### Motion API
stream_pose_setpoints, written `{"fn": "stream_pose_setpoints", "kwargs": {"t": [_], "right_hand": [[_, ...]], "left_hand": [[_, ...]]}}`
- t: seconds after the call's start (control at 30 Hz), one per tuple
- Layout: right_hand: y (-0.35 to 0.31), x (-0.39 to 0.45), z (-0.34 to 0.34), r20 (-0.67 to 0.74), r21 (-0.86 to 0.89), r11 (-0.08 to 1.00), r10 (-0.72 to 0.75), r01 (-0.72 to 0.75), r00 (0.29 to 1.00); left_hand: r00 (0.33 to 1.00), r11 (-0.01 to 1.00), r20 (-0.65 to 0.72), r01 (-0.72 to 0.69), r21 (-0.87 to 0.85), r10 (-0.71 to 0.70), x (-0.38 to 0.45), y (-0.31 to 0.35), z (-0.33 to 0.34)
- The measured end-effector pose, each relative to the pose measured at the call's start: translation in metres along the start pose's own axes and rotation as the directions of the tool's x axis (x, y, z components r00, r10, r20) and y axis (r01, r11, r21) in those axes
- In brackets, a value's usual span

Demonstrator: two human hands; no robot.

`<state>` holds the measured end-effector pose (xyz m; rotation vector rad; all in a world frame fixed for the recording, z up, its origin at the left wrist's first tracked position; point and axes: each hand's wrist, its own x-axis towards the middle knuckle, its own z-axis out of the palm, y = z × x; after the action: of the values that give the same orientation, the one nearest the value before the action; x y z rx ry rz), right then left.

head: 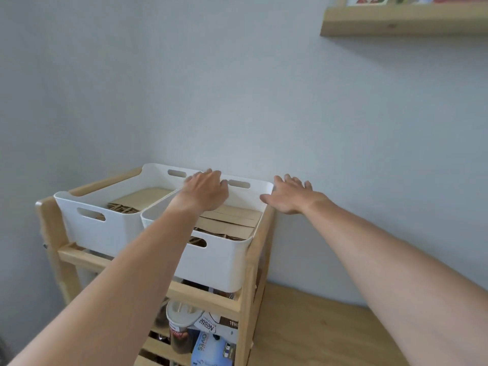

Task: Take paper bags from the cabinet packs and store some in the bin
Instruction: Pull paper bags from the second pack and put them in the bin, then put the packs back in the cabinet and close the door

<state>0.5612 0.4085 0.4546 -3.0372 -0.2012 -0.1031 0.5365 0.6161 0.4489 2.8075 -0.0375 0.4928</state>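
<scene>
2 white bins (219, 262) w/ paper bags (229, 220) on rack (250, 260).

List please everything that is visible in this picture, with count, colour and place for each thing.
bins: two, white, side by side on top of the rack.
paper bags: several, brown, flat inside both bins; exact number unclear.
rack: one, light wood, against the wall.
packages: a few, mixed colours, on the rack's lower level.
wall shelf: one, light wood, upper right.
wooden surface: one, light wood, right of the rack.
left hand: open, over the right bin's far end.
right hand: open, beside that bin's far right corner.
</scene>
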Motion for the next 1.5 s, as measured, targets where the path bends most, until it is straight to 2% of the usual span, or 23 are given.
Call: {"fn": "stream_pose_setpoints", "kwargs": {"t": [0.27, 0.47, 0.57, 0.67, 0.77, 0.9, 1.0, 1.07, 1.17, 1.37, 1.5], "right_hand": [[0.085, -0.058, 0.004, -0.019, -0.071, 0.996, 0.056, -0.057, 0.998], [0.140, -0.114, 0.025, 0.009, -0.069, 0.989, 0.132, -0.131, 0.991], [0.160, -0.147, 0.063, 0.069, -0.045, 0.980, 0.195, -0.192, 0.978], [0.179, -0.190, 0.125, 0.192, -0.008, 0.967, 0.253, -0.256, 0.948], [0.195, -0.241, 0.191, 0.342, 0.013, 0.954, 0.276, -0.298, 0.898], [0.208, -0.294, 0.264, 0.481, 0.114, 0.917, 0.286, -0.383, 0.829], [0.211, -0.326, 0.307, 0.536, 0.149, 0.885, 0.303, -0.441, 0.788], [0.211, -0.344, 0.329, 0.513, 0.146, 0.884, 0.316, -0.444, 0.798], [0.205, -0.361, 0.349, 0.354, 0.180, 0.902, 0.312, -0.391, 0.882], [0.185, -0.389, 0.365, 0.185, 0.158, 0.920, 0.330, -0.360, 0.926], [0.169, -0.421, 0.373, 0.049, 0.098, 0.946, 0.307, -0.310, 0.951]], "left_hand": [[0.991, 0.994, 0.107, -0.093, 0.061, 0.087, -0.032, 0.101, 0.026], [0.965, 0.965, -0.015, -0.262, -0.013, 0.262, -0.075, 0.160, 0.050], [0.952, 0.954, 0.063, -0.299, -0.030, 0.300, -0.113, 0.179, 0.080], [0.959, 0.983, 0.220, -0.165, -0.081, 0.179, -0.160, 0.186, 0.129], [0.936, 0.996, 0.340, -0.087, -0.010, 0.086, -0.220, 0.172, 0.198], [0.862, 0.997, 0.502, 0.038, 0.071, -0.068, -0.303, 0.150, 0.274], [0.792, 0.975, 0.582, 0.223, 0.009, -0.186, -0.352, 0.145, 0.310], [0.790, 0.966, 0.589, 0.253, -0.060, -0.170, -0.377, 0.151, 0.327], [0.829, 0.988, 0.554, 0.136, -0.067, -0.076, -0.400, 0.166, 0.338], [0.878, 0.989, 0.465, 0.147, -0.034, -0.114, -0.432, 0.161, 0.338], [0.931, 0.982, 0.340, 0.172, -0.078, -0.136, -0.467, 0.153, 0.336]]}}
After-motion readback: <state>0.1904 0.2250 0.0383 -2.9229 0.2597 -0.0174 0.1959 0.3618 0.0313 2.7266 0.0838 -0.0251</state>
